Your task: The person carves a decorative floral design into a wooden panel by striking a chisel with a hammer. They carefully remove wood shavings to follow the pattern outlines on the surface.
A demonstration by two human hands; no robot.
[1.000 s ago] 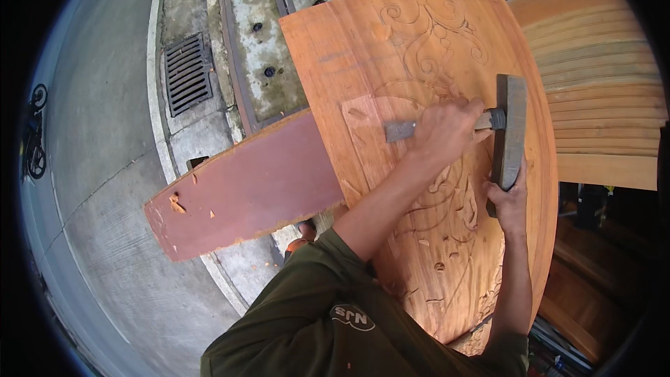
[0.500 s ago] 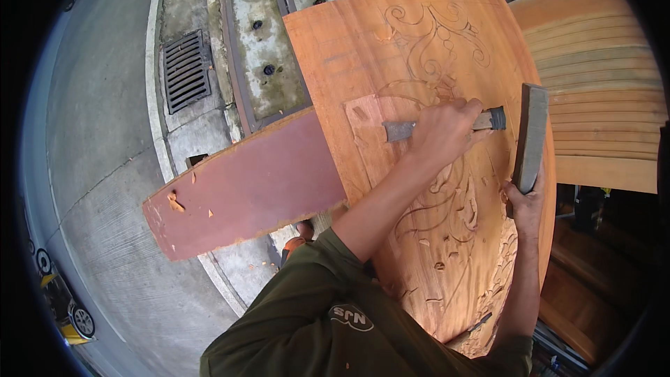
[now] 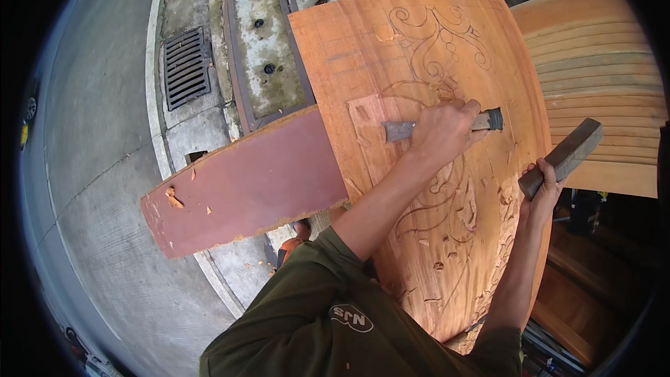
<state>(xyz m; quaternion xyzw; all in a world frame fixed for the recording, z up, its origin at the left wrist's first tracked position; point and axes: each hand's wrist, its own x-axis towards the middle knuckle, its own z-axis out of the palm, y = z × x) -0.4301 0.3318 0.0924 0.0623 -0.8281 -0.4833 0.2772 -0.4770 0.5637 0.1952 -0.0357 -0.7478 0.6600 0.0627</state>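
The left hand (image 3: 447, 129) is clenched around a chisel (image 3: 441, 126) and presses it flat against the carved wooden panel (image 3: 391, 56). The chisel's long axis runs nearly level across the panel, side to side: its grey blade points toward the panel's left edge, the tip resting on a pale, shallow recess cut into the wood, and its dark butt end sticks out of the fist toward the panel's right edge. The chisel sits a little above the middle of the panel, nearer the right edge than the left.

The right hand (image 3: 541, 185) grips a dark rectangular mallet block (image 3: 562, 157) by its lower end. The block's long axis slants, its free end pointing up and to the right, past the panel's right edge. It hangs apart from the chisel's butt, below and to the right of it, not touching.

The panel carries scrolling leaf outlines near its top edge and deeper carved scrolls with loose chips toward its lower right. A reddish-brown plank (image 3: 244, 188) juts out from under the panel's left edge, over the concrete pavement (image 3: 98, 167) with its drain grate (image 3: 185, 66). Stacked pale boards (image 3: 600, 63) lie beyond the panel's right edge.
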